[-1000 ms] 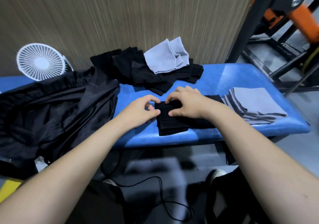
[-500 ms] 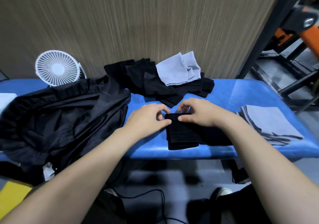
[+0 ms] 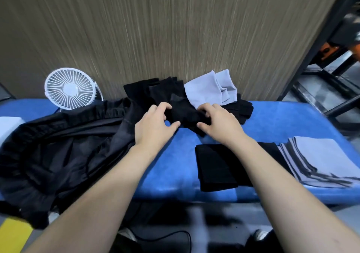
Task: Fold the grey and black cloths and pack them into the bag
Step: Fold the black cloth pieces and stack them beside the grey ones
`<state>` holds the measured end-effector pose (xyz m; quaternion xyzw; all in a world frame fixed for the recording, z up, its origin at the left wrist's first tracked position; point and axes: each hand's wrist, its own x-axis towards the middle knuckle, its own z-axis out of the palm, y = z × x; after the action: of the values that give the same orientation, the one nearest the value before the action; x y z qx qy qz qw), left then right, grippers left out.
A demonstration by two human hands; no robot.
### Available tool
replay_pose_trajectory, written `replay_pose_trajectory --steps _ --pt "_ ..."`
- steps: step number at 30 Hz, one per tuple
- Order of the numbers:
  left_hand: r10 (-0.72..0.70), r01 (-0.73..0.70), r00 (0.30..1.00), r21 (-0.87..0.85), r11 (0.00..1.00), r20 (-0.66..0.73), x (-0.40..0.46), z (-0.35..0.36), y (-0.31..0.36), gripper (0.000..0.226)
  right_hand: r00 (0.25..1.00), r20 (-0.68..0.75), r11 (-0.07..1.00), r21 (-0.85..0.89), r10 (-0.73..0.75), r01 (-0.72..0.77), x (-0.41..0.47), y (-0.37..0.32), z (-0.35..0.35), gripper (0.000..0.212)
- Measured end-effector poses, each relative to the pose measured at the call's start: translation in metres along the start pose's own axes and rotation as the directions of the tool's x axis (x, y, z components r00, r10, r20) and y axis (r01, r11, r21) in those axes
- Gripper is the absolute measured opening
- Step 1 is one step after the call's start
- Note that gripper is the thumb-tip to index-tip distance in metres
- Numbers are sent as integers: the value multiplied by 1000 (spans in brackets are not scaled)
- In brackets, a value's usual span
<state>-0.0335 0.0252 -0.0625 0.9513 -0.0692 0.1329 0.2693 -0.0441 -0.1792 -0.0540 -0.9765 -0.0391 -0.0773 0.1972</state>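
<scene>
At the near edge of the blue desk (image 3: 272,128) a folded black cloth (image 3: 216,167) is laid flat, and just to its right a stack of folded grey cloths (image 3: 319,161) is set with dark edges showing between the layers. These finished pieces appear to be kept at the near right so that the middle of the desk is left free for folding.

To the left, the black bag (image 3: 64,151) is spread loosely over the desk's left half, its gathered rim turned toward the far side; no folded cloth can be seen inside it, so packing is judged not yet begun.

Further out, both hands are reached into the pile of unfolded black cloths (image 3: 167,91). The left hand (image 3: 153,126) is curled, thumb and fingers closed around a bunched black cloth (image 3: 183,114) at its left end. The right hand (image 3: 220,124) is curled likewise on the same cloth's right end, thumb low and fingers over the top. The two-ended grip is judged to serve for lifting the piece free and spreading it.

On the far right of the pile a crumpled grey cloth (image 3: 210,91) is resting, unfolded. At the far left a white fan (image 3: 70,89) is stood against the wooden wall panel (image 3: 175,28).
</scene>
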Motion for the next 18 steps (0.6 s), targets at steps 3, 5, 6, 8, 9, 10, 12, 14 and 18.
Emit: replay_pose_trajectory --steps 3,5,6,8,9,10,12,14,18 --pt "-27 28 999 -31 999 47 4 8 6 47 1000 -2 999 -41 24 -24 8 -1 10 45" --pt "-44 45 999 -40 998 25 6 14 10 33 999 -6 998 -27 54 -54 12 -2 13 46" --pt "-48 48 999 -46 998 0 7 15 13 25 998 -11 997 -21 68 -68 14 -2 14 46" --pt "-40 37 998 -64 997 -53 8 16 20 13 996 -33 996 -14 82 -83 16 -1 16 45" --pt "-29 23 997 -77 997 -75 8 16 24 11 996 -44 997 -8 82 -83 17 -1 16 43" --pt "-15 6 995 -94 996 -97 8 15 27 10 995 -55 997 3 80 -80 17 -1 15 41" --pt "16 -36 991 -155 987 -133 8 13 31 9 994 -78 996 49 81 -78 16 -1 14 34" --pt "46 -83 985 -225 971 -164 6 11 32 10 988 -126 990 119 90 -75 13 -1 10 25" --pt "91 -151 978 -335 930 -189 2 2 28 17 967 -242 966 259 76 -12 5 -8 -3 5"
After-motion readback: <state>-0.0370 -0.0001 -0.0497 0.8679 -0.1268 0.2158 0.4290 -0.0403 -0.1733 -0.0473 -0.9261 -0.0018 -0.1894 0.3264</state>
